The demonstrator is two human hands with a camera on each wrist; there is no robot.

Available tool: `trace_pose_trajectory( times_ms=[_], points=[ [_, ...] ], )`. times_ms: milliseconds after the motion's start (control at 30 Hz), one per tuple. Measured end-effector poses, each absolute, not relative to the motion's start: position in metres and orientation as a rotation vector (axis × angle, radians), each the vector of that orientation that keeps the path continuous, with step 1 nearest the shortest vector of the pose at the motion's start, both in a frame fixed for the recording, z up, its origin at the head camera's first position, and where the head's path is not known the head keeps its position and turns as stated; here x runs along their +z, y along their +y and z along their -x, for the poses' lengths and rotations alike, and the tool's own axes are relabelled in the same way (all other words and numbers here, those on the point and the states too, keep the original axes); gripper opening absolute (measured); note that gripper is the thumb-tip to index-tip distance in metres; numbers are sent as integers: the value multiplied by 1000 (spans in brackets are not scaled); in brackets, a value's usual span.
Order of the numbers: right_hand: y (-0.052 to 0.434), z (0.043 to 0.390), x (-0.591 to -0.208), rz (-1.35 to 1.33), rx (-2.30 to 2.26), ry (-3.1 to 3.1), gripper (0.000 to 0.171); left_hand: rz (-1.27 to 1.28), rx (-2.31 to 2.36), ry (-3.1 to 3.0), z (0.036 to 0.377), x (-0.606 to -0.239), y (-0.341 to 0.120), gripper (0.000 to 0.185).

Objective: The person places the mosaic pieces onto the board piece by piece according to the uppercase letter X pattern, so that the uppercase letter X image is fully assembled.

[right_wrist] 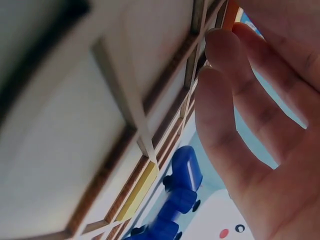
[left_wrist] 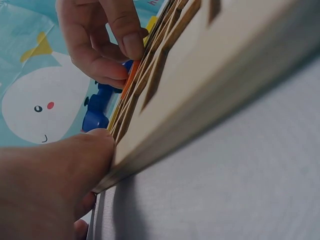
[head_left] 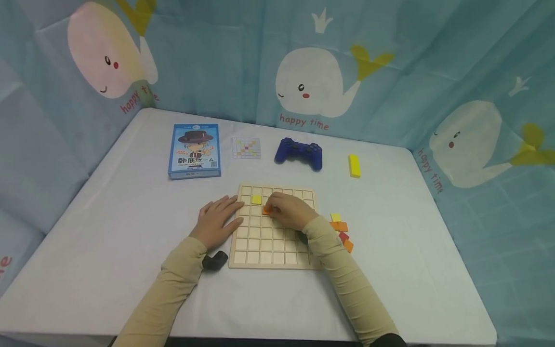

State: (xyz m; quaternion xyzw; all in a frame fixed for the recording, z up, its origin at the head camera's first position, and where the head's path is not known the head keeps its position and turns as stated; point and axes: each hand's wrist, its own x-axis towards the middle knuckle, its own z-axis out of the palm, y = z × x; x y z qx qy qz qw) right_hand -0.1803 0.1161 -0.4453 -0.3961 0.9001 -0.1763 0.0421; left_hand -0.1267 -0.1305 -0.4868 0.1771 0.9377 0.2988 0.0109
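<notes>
A wooden grid board (head_left: pixel 255 258) lies on the table under both hands. My left hand (head_left: pixel 217 221) rests at its left edge, fingers spread, thumb on the frame (left_wrist: pixel 100 145). My right hand (head_left: pixel 290 209) is over the upper middle of the board and pinches a small orange square tile (head_left: pixel 265 210) down at a grid cell. Between thumb and finger the orange edge (left_wrist: pixel 131 80) shows in the left wrist view. One yellow tile (head_left: pixel 257 199) sits in a cell just up and left of it. In the right wrist view a yellow tile (right_wrist: pixel 137 192) lies in the grid.
Loose tiles (head_left: pixel 342 226) in orange, yellow and red lie right of the board, partly behind the right sleeve. Beyond the board are a blue game box (head_left: pixel 194 149), a patterned card (head_left: pixel 246 148), a blue game controller (head_left: pixel 299 153) and a yellow block (head_left: pixel 354 166).
</notes>
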Motion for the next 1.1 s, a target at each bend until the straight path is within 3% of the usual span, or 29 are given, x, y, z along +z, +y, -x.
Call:
trace_pose_trajectory(
  times_ms=[467,700,833,967,1100],
  points=[
    [126,177,-436,1101,-568,2734,17,-542,930,2919,128,-489,-129,47],
    [182,165,-419,968,-581,2822,25,-546,907,2922,128,-491,-131,48],
    [219,149,-414,755,-559,2871,27,-540,905,2923,127,-489,-132,48],
    [250,127,-420,518,-570,2910,27,-550,917,2919,128,-487,-131,48],
    [272,106,-437,498,-577,2946,24,-551,906,2919,128,-487,-131,49]
  ],
)
